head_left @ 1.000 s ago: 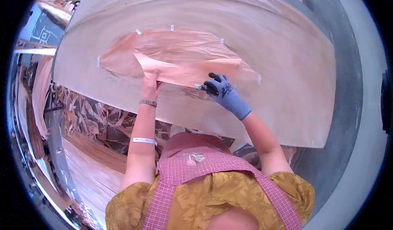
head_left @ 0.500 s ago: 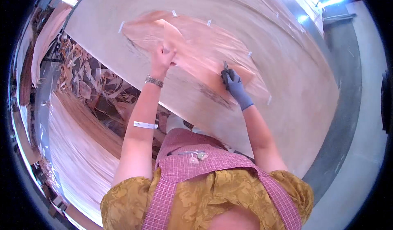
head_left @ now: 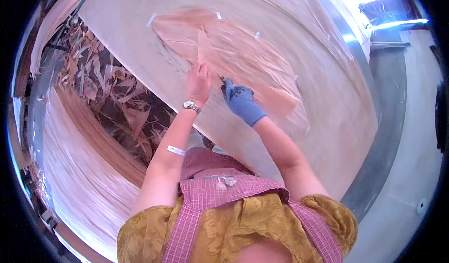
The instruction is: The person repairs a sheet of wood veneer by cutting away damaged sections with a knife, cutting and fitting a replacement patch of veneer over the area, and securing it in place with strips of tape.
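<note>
A large pale veneer sheet [head_left: 163, 99] lies across the table, with a darker reddish veneer patch [head_left: 266, 69] on it. Small pieces of white tape [head_left: 257, 35] sit along the patch's far edge. A narrow strip of veneer [head_left: 202, 45] is folded up from the patch, and its near end runs into the closed fingers of my bare left hand [head_left: 199, 81]. In a blue glove with dark fingertips, my right hand [head_left: 241, 101] grips a small knife [head_left: 220, 79]. The blade points up-left, close beside my left hand; its handle is mostly hidden by the glove.
Veneer scraps [head_left: 114, 90] are heaped on the floor left of the table edge. A stack of veneer sheets [head_left: 89, 155] stands at the lower left. A grey surface [head_left: 383, 136] borders the table on the right, and a bright lamp [head_left: 397, 24] shines at the upper right.
My right hand has moved left with the knife, close to my left hand. My left hand has shifted slightly right and nearer to me. The broad lifted flap now appears as a narrow strip.
</note>
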The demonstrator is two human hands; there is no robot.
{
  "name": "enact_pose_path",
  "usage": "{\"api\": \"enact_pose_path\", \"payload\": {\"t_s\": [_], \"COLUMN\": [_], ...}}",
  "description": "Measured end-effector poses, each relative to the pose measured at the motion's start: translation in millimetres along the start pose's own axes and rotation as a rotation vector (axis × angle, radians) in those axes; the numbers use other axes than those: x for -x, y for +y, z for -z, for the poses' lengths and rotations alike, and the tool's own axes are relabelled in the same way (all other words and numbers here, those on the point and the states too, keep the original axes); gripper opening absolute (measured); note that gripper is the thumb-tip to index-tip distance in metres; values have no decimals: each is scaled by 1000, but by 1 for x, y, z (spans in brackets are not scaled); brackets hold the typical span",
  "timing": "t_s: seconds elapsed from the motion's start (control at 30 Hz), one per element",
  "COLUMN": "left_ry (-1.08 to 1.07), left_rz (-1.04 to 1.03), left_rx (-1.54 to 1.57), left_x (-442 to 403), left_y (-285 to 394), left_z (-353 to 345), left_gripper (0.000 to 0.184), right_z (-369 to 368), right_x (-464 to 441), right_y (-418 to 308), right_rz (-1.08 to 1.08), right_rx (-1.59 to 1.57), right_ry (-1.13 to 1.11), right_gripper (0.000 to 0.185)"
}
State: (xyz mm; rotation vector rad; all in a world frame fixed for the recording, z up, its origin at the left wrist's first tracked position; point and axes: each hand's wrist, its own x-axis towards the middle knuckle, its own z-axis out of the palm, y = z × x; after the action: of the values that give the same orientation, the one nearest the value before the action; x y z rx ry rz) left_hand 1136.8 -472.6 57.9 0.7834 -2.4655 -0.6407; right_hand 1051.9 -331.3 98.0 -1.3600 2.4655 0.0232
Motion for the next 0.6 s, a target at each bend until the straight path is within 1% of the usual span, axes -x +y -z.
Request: {"api": "enact_pose_path", "payload": {"t_s": [0.07,0.17,0.27,0.37,0.47,0.53,0.57,0.6], "left_ry": [41,-20,-35,-119,-213,-171,-149,-185], "left_rz": [0,-6,-23,60,127,92,77,107], "left_rx": [60,-53,-160,-105,-155,-196,-216,-210], "left_x": [0,4,6,6,4,5,6,5], "left_y": [-4,-4,7,25,26,23,22,22], "left_z": [-8,-12,-10,2,-2,-7,-8,-7], "left_gripper": [30,30,42,65,83,84,85,87], "right_z": [-11,-13,-26,-28,12,-12,-4,3], "right_x": [-18,-21,15,43,76,93,105,116], "right_y": [-13,-16,3,40,86,147,164,177], "right_rz": [-21,-48,94,115,192,341,293,247], "right_rx": [52,29,40,11,-44,-30,-1,31], "right_ry": [-3,-3,68,-56,-154,-72,-127,-181], "right_gripper": [29,28,26,25,20,18,18,18]}}
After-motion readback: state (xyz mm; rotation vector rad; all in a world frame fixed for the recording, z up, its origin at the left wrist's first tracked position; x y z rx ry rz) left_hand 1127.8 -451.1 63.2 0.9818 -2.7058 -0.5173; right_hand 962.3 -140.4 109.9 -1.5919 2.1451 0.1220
